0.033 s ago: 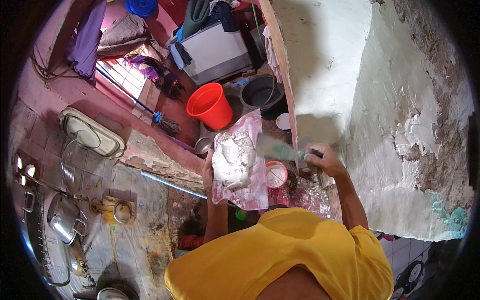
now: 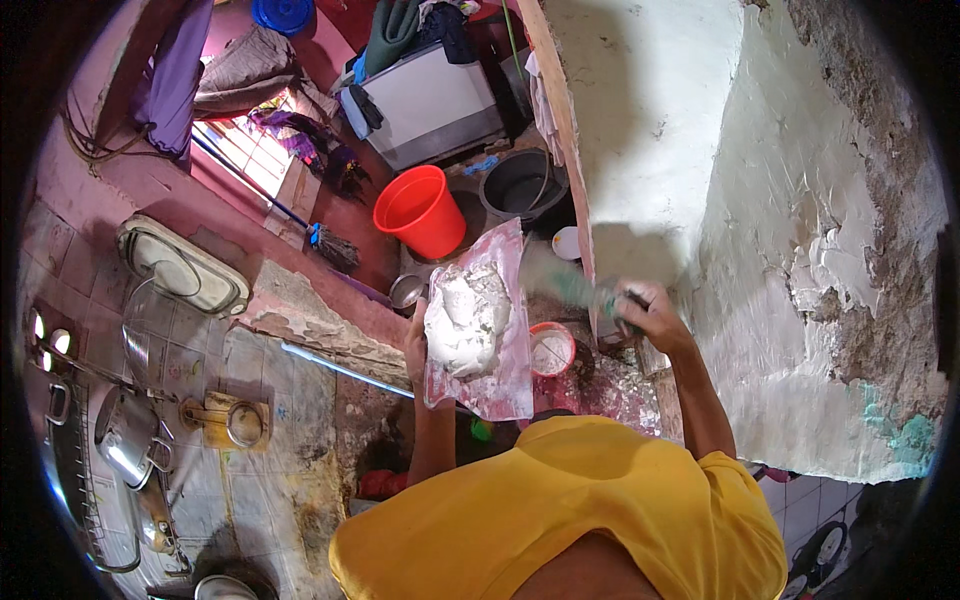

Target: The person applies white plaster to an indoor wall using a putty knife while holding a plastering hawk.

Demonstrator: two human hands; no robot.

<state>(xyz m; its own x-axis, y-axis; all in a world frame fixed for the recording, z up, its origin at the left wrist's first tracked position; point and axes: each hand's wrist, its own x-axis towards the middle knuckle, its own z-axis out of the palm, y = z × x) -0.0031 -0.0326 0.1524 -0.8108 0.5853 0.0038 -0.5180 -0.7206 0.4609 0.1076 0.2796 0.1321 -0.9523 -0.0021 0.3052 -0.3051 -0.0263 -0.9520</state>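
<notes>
head view, left hand point(image 2: 416, 340) gripping 9 o'clock edge of pink board point(image 2: 505, 350), long axis 12 to 6, white plaster mound point(image 2: 468, 318) on top, right hand point(image 2: 648, 312) fingers wrapped round blurred trowel point(image 2: 570, 285) pointing 10 o'clock, white wall point(image 2: 760, 250) at 3, red bucket point(image 2: 420, 212) at 12

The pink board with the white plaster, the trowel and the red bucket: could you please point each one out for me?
pink board point(image 2: 505, 385), head view, bare lower part below the plaster heap.
trowel point(image 2: 565, 285), head view, middle of the blurred blade.
red bucket point(image 2: 425, 222), head view, outer wall.
</notes>
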